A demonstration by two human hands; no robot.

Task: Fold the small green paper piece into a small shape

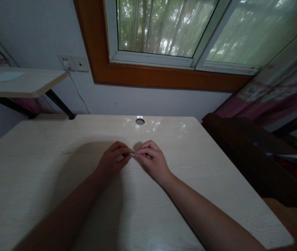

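Both of my hands meet near the middle of a pale wooden desk (46, 167). My left hand (113, 158) and my right hand (152, 158) each pinch one end of a tiny pale green object (132, 153) between thumb and fingertips. The object is too small to name; it looks like a folded scrap or strip. Both hands rest low on the desk surface, fingers curled, and both forearms reach in from the bottom edge.
A round cable hole (140, 121) sits at the desk's far edge. A raised shelf (20, 83) stands at the left, with wall sockets (73, 63) and a white cable. Behind is a window (164, 31). Dark wooden furniture (242, 153) borders the desk's right side.
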